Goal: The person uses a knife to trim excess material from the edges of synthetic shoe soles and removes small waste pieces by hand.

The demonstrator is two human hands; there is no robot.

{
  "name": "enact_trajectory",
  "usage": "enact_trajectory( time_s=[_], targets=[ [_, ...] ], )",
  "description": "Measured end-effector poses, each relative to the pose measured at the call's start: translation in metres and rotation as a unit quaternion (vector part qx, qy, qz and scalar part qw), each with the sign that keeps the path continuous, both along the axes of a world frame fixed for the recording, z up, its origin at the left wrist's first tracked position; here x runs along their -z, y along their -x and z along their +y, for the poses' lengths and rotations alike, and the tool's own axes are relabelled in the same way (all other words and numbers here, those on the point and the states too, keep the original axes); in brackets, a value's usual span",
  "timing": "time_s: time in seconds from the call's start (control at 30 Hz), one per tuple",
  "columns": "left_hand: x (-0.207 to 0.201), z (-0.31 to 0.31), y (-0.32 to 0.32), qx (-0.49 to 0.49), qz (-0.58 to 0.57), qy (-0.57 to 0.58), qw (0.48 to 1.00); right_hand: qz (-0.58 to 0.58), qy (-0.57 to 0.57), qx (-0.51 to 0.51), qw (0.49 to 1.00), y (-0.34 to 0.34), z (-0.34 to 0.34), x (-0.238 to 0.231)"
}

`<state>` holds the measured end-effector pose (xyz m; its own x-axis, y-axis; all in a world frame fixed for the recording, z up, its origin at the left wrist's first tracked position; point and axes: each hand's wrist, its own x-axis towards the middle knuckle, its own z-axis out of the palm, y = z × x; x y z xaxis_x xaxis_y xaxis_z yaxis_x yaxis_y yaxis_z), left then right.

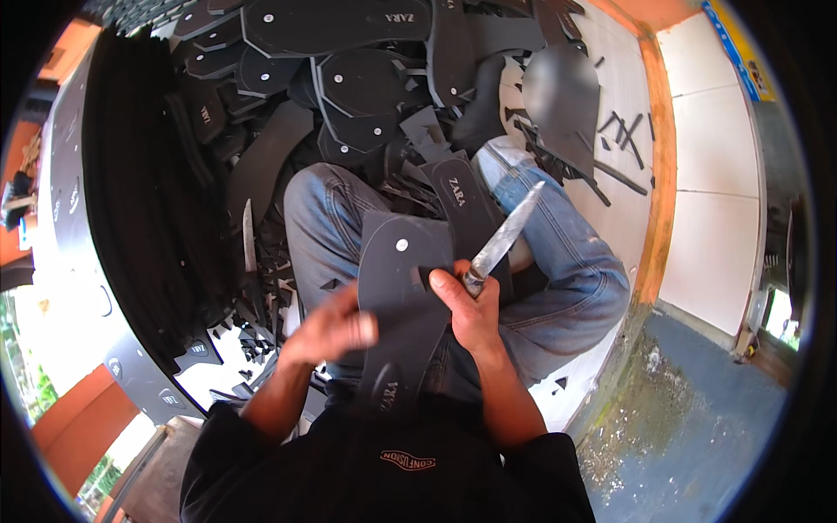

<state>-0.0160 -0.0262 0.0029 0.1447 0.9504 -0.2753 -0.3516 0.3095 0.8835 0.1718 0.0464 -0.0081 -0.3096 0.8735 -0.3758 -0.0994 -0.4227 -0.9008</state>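
Note:
A black shoe sole sheet (405, 261) with a small white round sticker lies along my lap. My right hand (475, 318) is closed round the handle of a knife (507, 231), whose worn, pale blade points up and to the right. The thumb of that hand rests at the sole's right edge; whether it also pinches the sole I cannot tell. My left hand (331, 331), blurred by motion, is over the sole's left edge with thumb and fingers apart, holding nothing that I can see. Another printed black sole (458, 205) lies just beyond, between my legs.
Many cut black soles (366, 83) pile up ahead. A second knife (249, 235) lies among black scraps (257, 340) beside my left knee. A tall dark stack (148, 192) stands at the left. Thin offcut strips (623, 139) lie at the right, before a wooden edge (660, 174).

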Motion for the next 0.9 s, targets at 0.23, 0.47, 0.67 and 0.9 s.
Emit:
enact_trajectory(
  time_s=[0.23,0.47,0.67,0.9],
  targets=[
    [-0.002,0.056,-0.032,-0.086,-0.062,0.219,0.97,-0.259,-0.099,-0.05,0.96,-0.069,-0.023,-0.007],
    [-0.001,0.054,-0.034,-0.064,-0.062,0.21,0.974,-0.38,-0.159,-0.13,0.902,-0.087,-0.035,0.0],
    [-0.009,0.056,-0.037,0.002,-0.008,0.199,0.98,-0.371,-0.238,-0.137,0.887,-0.069,-0.009,0.006],
    [-0.015,0.055,-0.052,0.049,-0.013,0.2,0.978,-0.239,-0.205,-0.138,0.939,-0.031,0.046,0.009]
  ],
)
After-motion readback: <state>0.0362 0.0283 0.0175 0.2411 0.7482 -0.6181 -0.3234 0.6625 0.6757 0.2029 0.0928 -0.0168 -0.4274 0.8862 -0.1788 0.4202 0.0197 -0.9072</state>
